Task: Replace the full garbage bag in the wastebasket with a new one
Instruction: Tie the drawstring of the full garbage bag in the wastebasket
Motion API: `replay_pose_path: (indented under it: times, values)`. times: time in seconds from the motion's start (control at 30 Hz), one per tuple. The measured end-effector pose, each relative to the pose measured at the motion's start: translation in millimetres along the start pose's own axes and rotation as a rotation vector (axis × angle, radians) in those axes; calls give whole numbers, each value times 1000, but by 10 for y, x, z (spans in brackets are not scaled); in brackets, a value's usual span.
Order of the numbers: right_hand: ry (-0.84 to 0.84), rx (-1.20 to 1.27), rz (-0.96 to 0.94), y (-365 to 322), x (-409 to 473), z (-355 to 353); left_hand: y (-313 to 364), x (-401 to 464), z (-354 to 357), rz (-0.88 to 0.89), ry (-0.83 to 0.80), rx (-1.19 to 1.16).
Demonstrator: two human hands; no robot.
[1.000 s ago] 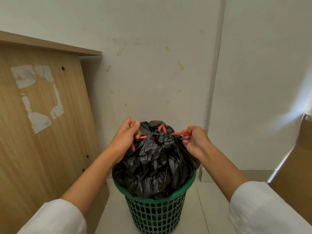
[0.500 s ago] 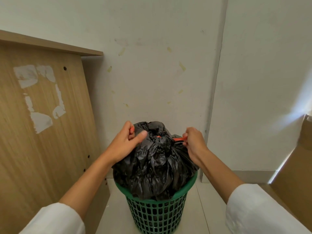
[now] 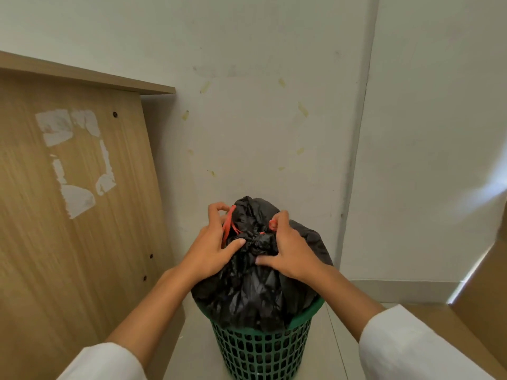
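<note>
Head view – both hands pinching drawstring, black bag

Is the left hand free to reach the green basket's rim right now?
Probably not yet: the left hand grips the red drawstring atop the black bag, which bulges over the rim.

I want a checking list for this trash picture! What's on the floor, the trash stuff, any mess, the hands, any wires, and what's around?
Surface: pale floor; wastebasket stands on it.
Job's things: full black garbage bag bulges from the green wastebasket, neck gathered, red drawstring showing; no new bag seen.
Clutter: nothing seen.
Hands: left hand holds a drawstring loop; right hand pinches the other end and rests on the bag.
Cables: nothing seen.
Surroundings: wooden panel at left, white wall behind, cardboard box at right.
</note>
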State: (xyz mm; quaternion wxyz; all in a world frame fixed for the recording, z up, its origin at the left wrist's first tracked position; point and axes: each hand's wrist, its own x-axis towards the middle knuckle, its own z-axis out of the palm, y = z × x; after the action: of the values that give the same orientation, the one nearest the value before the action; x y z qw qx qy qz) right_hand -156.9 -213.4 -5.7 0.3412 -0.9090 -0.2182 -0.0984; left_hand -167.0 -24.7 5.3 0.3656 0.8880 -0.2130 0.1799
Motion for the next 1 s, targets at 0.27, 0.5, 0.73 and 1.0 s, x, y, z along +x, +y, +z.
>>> replay_pose_path:
  times: [0.27,0.5,0.73,1.0]
  values:
    - [103,1,265,92,139,-283,-29,-43,271,-56,-131,-9]
    - [124,399,340,111,185,-344,7,84,542,4,-14,182]
    - [-576,355,194,475,-29,-690,-168,155,718,39,1,155]
    - [-242,242,-3,554,-252,-430,-136,183,786,-20,38,-7]
